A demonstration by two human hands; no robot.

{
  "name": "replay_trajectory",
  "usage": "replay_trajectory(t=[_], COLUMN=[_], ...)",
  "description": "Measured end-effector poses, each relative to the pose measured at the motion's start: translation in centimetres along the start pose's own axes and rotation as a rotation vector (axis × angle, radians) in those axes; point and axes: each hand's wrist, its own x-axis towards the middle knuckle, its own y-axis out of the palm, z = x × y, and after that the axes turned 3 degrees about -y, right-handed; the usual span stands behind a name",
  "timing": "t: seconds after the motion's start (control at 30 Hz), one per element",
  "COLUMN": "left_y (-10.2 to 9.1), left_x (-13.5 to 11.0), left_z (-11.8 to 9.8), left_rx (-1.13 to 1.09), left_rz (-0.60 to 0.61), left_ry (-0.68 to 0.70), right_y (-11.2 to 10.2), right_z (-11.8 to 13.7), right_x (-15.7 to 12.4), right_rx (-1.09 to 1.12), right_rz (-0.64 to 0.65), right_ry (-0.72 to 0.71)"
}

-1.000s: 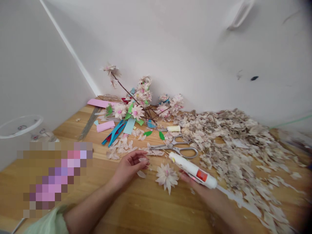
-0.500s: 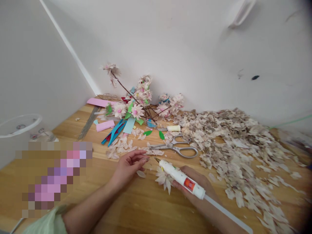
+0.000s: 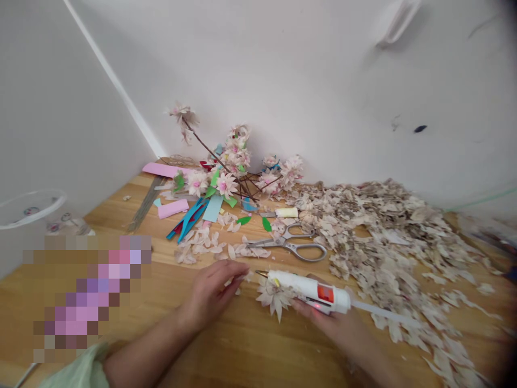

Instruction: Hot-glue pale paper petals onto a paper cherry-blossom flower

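My right hand is wrapped round a white hot glue gun, with a clear glue stick jutting from its back. A pale petalled flower with a yellow bit at its middle sits beside the gun's barrel, at the fingers of the same hand. My left hand is closed with its fingertips pinched just left of the metal nozzle. A thin pale petal shows partly under these fingers; the rest of it is hidden. Behind both hands lie grey scissors, blades to the left.
A large heap of dried petals covers the right side. Loose petals, blue strips and pink paper lie left of the scissors. Finished flowers on branches stand against the wall. A clear plastic tub is at left.
The glue gun has turned from slanting to nearly level, its nozzle slightly lower. My left hand has rolled over, fingers now pointing right towards the nozzle and covering more of the petal.
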Motion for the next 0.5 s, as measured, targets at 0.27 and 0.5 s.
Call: replay_trajectory(t=[0.27,0.5], left_y=[-0.3,-0.3], left_x=[0.3,0.2], left_z=[0.0,0.1], left_rx=[0.088,0.076], left_rz=[0.029,0.035], left_ry=[0.168,0.128], right_y=[-0.2,0.1], right_z=[-0.4,-1.2], right_x=[-0.1,0.1], right_rx=[-0.083,-0.051], right_rz=[0.031,0.025], right_ry=[0.019,-0.006])
